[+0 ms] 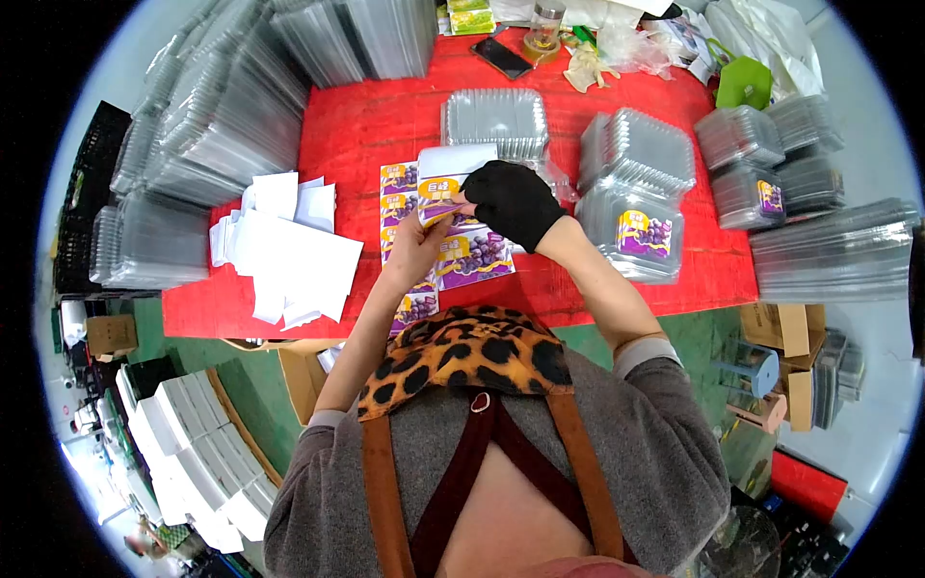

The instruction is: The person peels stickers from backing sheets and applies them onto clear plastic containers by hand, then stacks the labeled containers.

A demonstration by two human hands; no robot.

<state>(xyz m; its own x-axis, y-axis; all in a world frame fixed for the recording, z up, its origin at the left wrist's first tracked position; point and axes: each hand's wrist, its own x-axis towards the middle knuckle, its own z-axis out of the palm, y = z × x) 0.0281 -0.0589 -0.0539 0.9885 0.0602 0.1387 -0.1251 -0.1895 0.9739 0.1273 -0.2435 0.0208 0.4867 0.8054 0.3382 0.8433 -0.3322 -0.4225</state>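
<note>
Left hand (416, 248), gloved right hand (517, 204): both pinching label (439, 189) | label: held just over sheets (472, 262) on table (364, 125) | step, likely: peeling | next move calls for: even pull, no crease

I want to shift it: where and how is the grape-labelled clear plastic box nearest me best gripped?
Probably by the left and right walls of the clear plastic box, from the near side: another clear plastic stack crowds its far side, and the purple-and-yellow grape label faces the camera, clear of those walls.
</note>
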